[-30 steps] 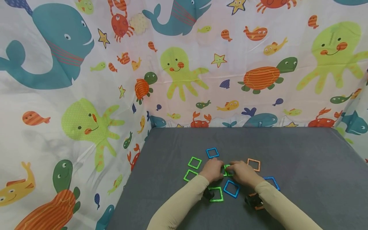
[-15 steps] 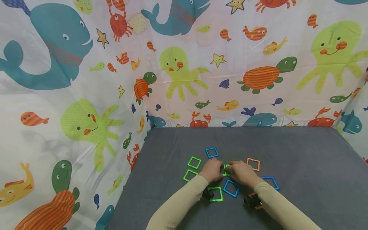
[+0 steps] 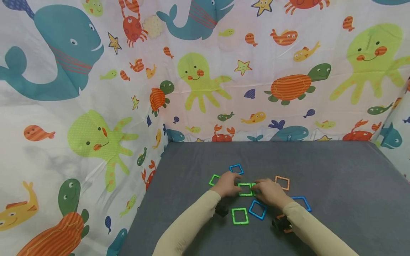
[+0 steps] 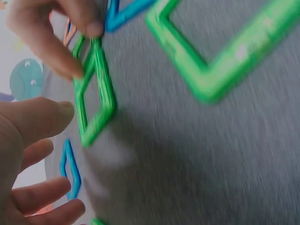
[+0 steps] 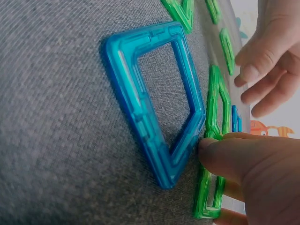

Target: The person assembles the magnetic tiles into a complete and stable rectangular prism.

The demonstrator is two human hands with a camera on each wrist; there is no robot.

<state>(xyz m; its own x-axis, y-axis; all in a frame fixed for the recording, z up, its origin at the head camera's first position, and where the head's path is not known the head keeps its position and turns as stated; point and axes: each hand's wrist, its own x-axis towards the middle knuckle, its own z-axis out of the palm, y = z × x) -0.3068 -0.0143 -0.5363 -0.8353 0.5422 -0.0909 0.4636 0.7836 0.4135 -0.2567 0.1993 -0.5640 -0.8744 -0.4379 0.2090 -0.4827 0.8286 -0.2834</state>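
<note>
Two green square magnetic tiles lie edge to edge on the grey table. The left green tile (image 3: 246,195) shows whole in the head view. My right hand (image 3: 271,192) pinches the right green tile (image 5: 201,201), its thumb across the frame near the seam and its fingers behind; it covers most of that tile in the head view. My left hand (image 3: 225,185) hovers just left of the pair, its fingers spread and apart from the tiles. In front of the pair, a blue square tile (image 5: 133,112) lies flat.
Other loose tile frames lie around: a blue one (image 3: 236,165) behind, a green one (image 3: 211,180) at left, a green one (image 3: 240,223) in front, an orange one (image 3: 283,177) and a blue one (image 3: 300,197) at right. Another orange tile (image 3: 288,231) is partly hidden under my right wrist.
My left hand has let go of the left green tile and moved left, uncovering it. It now hides a green tile at left. My right hand has stayed in place.
</note>
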